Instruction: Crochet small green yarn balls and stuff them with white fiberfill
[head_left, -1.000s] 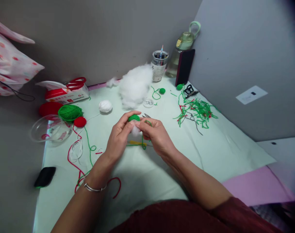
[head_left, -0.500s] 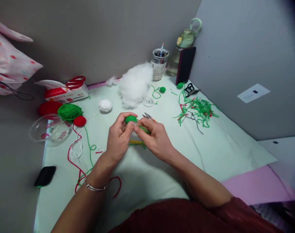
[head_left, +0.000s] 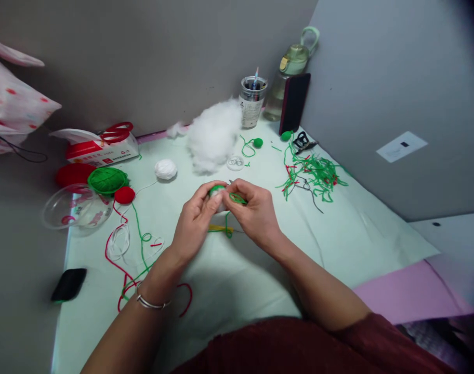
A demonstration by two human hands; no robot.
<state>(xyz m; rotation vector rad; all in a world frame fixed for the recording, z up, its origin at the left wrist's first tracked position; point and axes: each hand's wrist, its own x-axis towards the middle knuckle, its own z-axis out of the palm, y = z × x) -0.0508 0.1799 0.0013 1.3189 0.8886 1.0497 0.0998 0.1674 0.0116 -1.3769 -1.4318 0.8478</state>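
Observation:
Between the thumb and fingers of my left hand (head_left: 196,215) is a small green crocheted piece (head_left: 216,190) with white stuffing showing at its near side. My right hand (head_left: 256,210) is closed against that piece, pinching a loop of green yarn (head_left: 237,198). Its fingertips meet the left thumb, so part of the piece is hidden. Below the hands, a yellow-handled crochet hook (head_left: 221,228) lies on the cloth with green yarn crossing it. A scissors tip (head_left: 231,182) shows just behind the right fingers.
White stuffing (head_left: 213,137) is heaped at the back, beside a cup of pens (head_left: 252,104), a bottle (head_left: 293,59) and a phone (head_left: 295,104). Green yarn scraps (head_left: 318,176) lie right. Yarn balls (head_left: 108,180), a clear bowl (head_left: 77,208) and a tissue box (head_left: 104,148) stand left.
The crocheted piece has turned in my left hand, and white stuffing now shows on it. My right hand has shifted slightly, with the green yarn loop more visible in its fingers.

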